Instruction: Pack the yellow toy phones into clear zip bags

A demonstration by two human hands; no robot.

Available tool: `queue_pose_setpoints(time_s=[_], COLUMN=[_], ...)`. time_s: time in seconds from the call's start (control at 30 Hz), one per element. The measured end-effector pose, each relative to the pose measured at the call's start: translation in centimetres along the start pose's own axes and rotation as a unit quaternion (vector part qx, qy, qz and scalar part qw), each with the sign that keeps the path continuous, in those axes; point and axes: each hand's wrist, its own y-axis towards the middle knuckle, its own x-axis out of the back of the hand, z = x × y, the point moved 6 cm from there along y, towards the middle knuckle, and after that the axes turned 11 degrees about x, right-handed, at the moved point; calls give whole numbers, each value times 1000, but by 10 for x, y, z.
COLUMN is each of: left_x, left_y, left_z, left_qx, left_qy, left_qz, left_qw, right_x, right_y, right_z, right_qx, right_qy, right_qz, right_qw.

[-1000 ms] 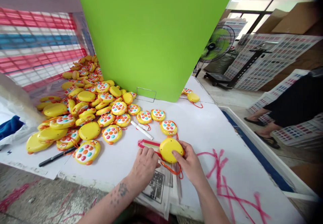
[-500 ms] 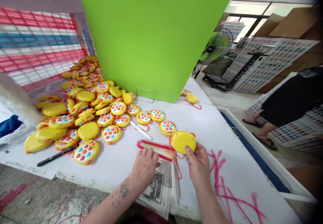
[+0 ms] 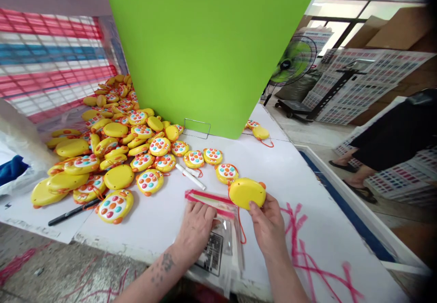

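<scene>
My right hand (image 3: 268, 223) grips a yellow toy (image 3: 247, 192) with its plain back up, held just above the white table (image 3: 307, 184); an orange cord (image 3: 241, 228) hangs from the toy. My left hand (image 3: 195, 225) rests with fingers flat on a clear plastic bag (image 3: 218, 230) that has a red zip strip and a black printed label. The toy sits at the bag's right end, near its red strip.
A large heap of yellow toys (image 3: 112, 148) with coloured buttons fills the table's left. A white marker (image 3: 191, 176) and a black pen (image 3: 70, 212) lie there. A green board (image 3: 208, 48) stands behind. Another person's legs (image 3: 358, 166) and a fan (image 3: 293, 62) are at right.
My right hand lifted the yellow toy off the bag and carried it to the right. My left hand stayed on the bag, sliding slightly toward me.
</scene>
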Motion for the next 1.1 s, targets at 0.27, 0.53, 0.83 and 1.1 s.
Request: queue_pose_setpoints(time_s=[0.27, 0.53, 0.83, 1.1], left_x=[11, 12, 24, 18], left_y=[1, -3, -6, 4], left_z=[8, -11, -4, 15], left_qx=[34, -68, -52, 62], left_qy=[-134, -70, -126, -270], left_qz=[8, -22, -91, -29], left_qw=[990, 995, 987, 960], right_x=[-22, -24, -53, -31], right_y=[-25, -12, -25, -14], right_z=[-4, -3, 11, 15], right_qx=[-141, -33, 107, 119], right_qy=[12, -83, -290, -399], right_qz=[263, 158, 385, 249], right_qw=[954, 983, 870, 874])
